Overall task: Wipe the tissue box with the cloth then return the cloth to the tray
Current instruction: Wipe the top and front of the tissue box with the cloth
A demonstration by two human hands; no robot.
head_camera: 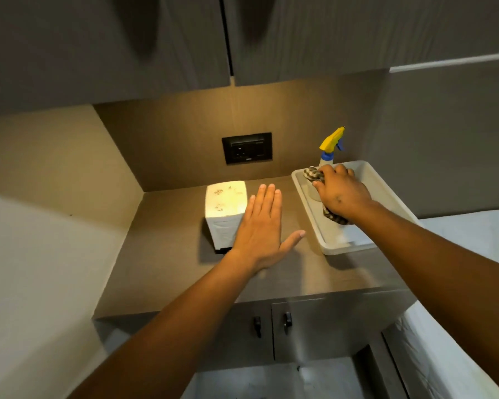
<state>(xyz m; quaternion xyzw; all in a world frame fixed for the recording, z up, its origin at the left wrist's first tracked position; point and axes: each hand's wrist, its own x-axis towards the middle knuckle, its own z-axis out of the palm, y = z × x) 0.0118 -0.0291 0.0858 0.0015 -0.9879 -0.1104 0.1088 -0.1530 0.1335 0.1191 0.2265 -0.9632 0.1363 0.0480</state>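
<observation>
**Cloth gripped in the tray, tissue box waiting on the counter**

Right hand point(339, 194) inside the white tray point(369, 180), fingers curled around the checked cloth point(313, 173). Cloth bunched under the palm, one end poking out past the fingertips toward the tray's far left corner, the other end trailing out below the wrist near the tray's middle. Hard to tell whether the cloth is lifted or lying on the tray floor.

Left hand point(261, 226) flat and open, fingers straight and together, thumb spread out to the right. Held palm down over the brown countertop point(162, 254), its fingers overlapping the right edge of the tissue box point(225, 208) in the view; contact with the box not clear.

Tissue box upright on the counter, left of the tray and apart from it, white with small dark printed marks on its brightly lit top.

Spray bottle point(330, 148) with a yellow trigger head and blue collar at the tray's far left corner, just behind the cloth; its base hidden by the hand and cloth.

Black wall socket point(247, 148) on the back panel above the box. Two cabinet doors with dark handles point(287, 322) below the counter edge.
</observation>
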